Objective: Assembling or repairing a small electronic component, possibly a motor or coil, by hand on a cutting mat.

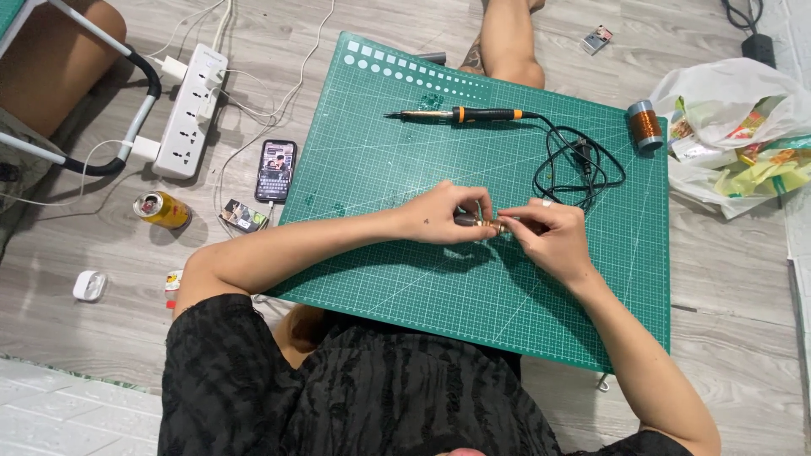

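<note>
Over the middle of a green cutting mat (473,287), my left hand (446,214) and my right hand (549,232) meet and pinch a small dark cylinder with copper-coloured wire on it (483,223). The left fingers grip its dark end; the right fingertips hold the copper-wound end. Most of the part is hidden by my fingers. A ring shows on my right hand.
A soldering iron (460,114) with a black cord (579,165) lies at the mat's far side. A copper wire spool (645,124) stands at the far right corner beside plastic bags (735,135). Left on the floor: phone (275,170), power strip (191,110), can (162,209).
</note>
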